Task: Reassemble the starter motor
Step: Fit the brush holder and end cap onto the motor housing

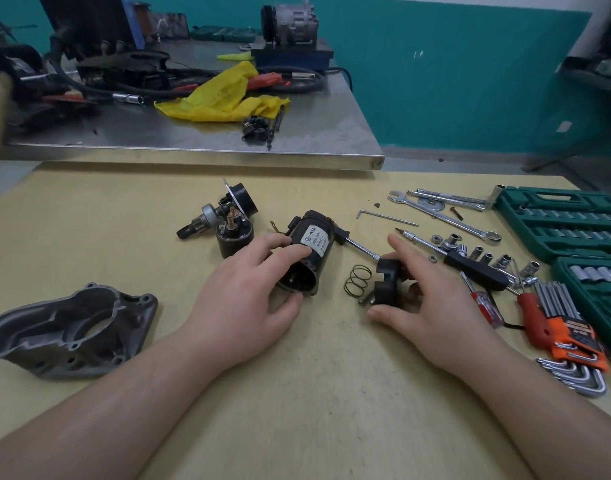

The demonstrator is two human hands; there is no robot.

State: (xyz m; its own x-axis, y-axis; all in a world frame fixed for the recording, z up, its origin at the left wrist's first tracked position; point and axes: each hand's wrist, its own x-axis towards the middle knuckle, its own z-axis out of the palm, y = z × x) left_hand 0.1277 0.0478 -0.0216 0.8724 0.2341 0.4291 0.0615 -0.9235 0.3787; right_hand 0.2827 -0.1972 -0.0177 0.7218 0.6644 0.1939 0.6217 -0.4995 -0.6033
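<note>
My left hand (248,289) grips the motor housing (306,252), open end toward me; my right hand (432,299) pinches the brush holder (387,282) just beside.

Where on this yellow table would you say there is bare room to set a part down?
Bare: the near strip between the forearms, and the far left corner behind the grey housing. Crowded: the right side, with sockets, wrenches and the green case.

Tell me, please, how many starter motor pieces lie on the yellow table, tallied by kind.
Black motor housing: 1
Grey cast end housing: 1
Solenoid: 1
Pinion drive assembly: 1
Black brush holder: 1
Spring: 1
Total: 6
</note>
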